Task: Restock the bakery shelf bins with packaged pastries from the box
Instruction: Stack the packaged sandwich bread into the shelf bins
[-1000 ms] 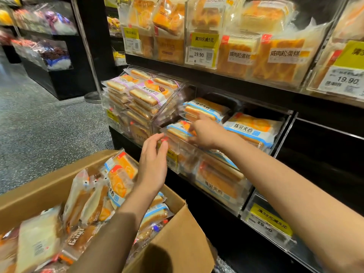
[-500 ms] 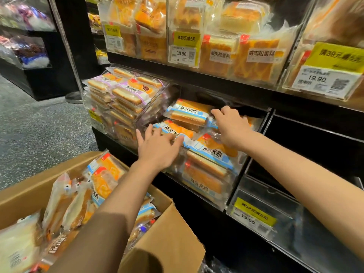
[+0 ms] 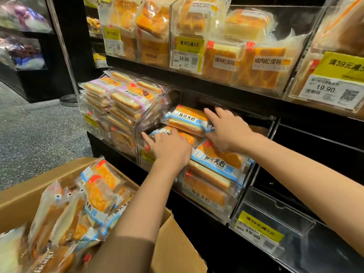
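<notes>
Left hand (image 3: 171, 148) flat, fingers spread on a blue-label pastry pack (image 3: 215, 162) in the clear bin (image 3: 239, 196). Right hand (image 3: 228, 131) reaches in, fingers straight against the top pack (image 3: 186, 120). Cardboard box (image 3: 177, 245) below the left wrist, speckled floor (image 3: 39, 134) beyond.

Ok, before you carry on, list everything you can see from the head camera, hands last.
cardboard box: one, brown, lower left, open, full of packets
boxed pastry packets: many, count unclear, orange with blue-white wrap, piled in the box
blue-labelled packets: several, orange and white, in the clear middle bin
purple-labelled packets: a full stack, in the clear bin to the left
empty clear bin: one, lower right, yellow 19.90 tag on its front
upper-shelf cakes: several, golden, in clear bins with yellow price tags
floor: grey speckled, at left
left hand: fingers spread flat on a front packet in the middle bin
right hand: fingers touching the topmost blue-labelled packet
</notes>
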Available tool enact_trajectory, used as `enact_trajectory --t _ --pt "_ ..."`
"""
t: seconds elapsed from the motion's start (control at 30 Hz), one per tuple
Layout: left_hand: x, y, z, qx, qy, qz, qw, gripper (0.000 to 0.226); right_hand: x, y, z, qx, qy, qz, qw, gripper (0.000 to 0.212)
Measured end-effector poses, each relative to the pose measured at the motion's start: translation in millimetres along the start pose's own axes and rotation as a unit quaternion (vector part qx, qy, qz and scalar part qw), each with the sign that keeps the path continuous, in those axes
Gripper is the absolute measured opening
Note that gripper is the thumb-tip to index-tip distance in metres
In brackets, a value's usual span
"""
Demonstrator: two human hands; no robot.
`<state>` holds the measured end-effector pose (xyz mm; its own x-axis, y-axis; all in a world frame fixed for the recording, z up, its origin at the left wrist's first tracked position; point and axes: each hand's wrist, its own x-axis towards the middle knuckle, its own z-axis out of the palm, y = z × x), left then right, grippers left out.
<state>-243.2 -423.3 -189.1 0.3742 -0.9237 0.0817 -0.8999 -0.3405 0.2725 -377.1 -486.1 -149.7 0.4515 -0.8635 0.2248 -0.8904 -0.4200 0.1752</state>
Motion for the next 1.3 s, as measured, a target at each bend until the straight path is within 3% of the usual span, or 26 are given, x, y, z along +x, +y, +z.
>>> enact_trajectory --t 0.13,0.33,0.5,0.67,0.8,0.93,1.1,1.3 --pt "1.8 -10.3 -0.5 -0.006 0.092 0.001 0.996 0.042 30.5 -22.1 12.2 -0.022 -0.019 -0.155 0.987 0.060" --pt "15.0 -37.1 3.4 -0.087 0.152 0.024 0.984 0.043 68.3 -22.9 19.5 -0.001 -0.055 -0.011 0.998 0.054" --pt "23.5 -56.7 2.5 -0.184 0.171 0.065 0.966 0.038 71.9 -30.4 11.8 0.042 -0.083 0.006 0.996 0.054" --pt "22.7 -78.6 -12.6 -0.305 0.180 0.084 0.931 0.036 54.9 -56.0 -1.0 0.103 0.001 -0.033 0.994 0.048" --pt "19.9 -107.4 -31.5 -0.371 0.126 0.096 0.915 0.032 33.5 -90.1 -11.6 0.264 0.119 -0.062 0.955 0.030" --pt "4.9 -144.7 -46.7 -0.212 0.042 0.109 0.970 0.024 8.1 -133.0 -9.6 0.384 0.131 -0.125 0.906 0.026" --pt "-27.4 -194.0 -41.0 -0.078 -0.117 0.058 0.988 0.021 -9.9 -173.3 15.2 0.355 0.000 -0.217 0.909 0.027" --pt "-59.4 -274.8 -8.9 0.009 -0.115 -0.091 0.989 0.027 -29.7 -223.7 63.5 0.350 -0.129 -0.266 0.889 0.025"
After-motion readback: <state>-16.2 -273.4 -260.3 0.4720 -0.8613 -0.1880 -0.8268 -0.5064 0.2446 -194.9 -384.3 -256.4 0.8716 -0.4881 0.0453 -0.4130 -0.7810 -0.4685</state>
